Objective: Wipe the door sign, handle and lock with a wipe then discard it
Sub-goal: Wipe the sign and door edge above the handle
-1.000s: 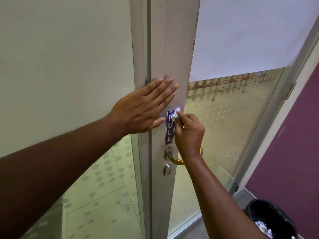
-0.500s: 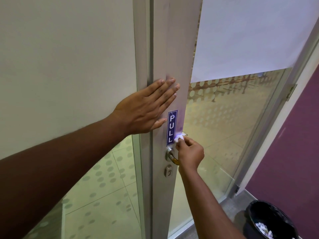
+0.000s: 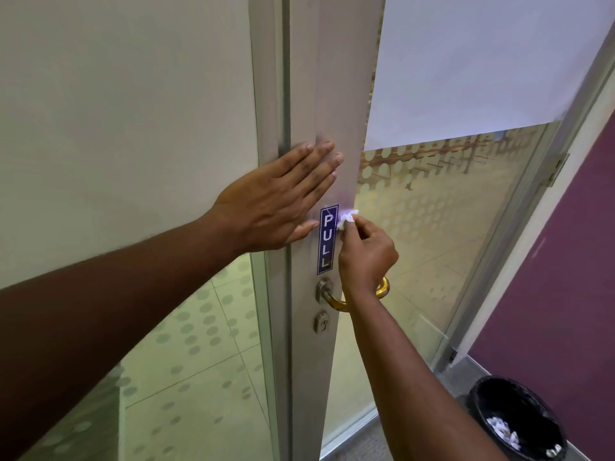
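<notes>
A blue vertical "PULL" sign point(image 3: 327, 239) is stuck on the grey door stile. My right hand point(image 3: 366, 252) pinches a small white wipe point(image 3: 347, 218) against the sign's upper right edge. My left hand point(image 3: 278, 201) lies flat and open on the stile, just left of the sign, fingers pointing up and right. Below the sign sits the gold lever handle point(image 3: 336, 302), partly hidden behind my right wrist. The round silver lock point(image 3: 322, 322) is under the handle.
The glass door point(image 3: 432, 244) with frosted dots stands ajar to the right. A black bin point(image 3: 519, 420) holding crumpled white wipes sits on the floor at lower right, beside a purple wall point(image 3: 565, 294). A white wall panel point(image 3: 133, 128) fills the left.
My right hand went down the sign with the wipe to near the handle, then came back up to the sign's top. My left hand stayed flat on the door.
</notes>
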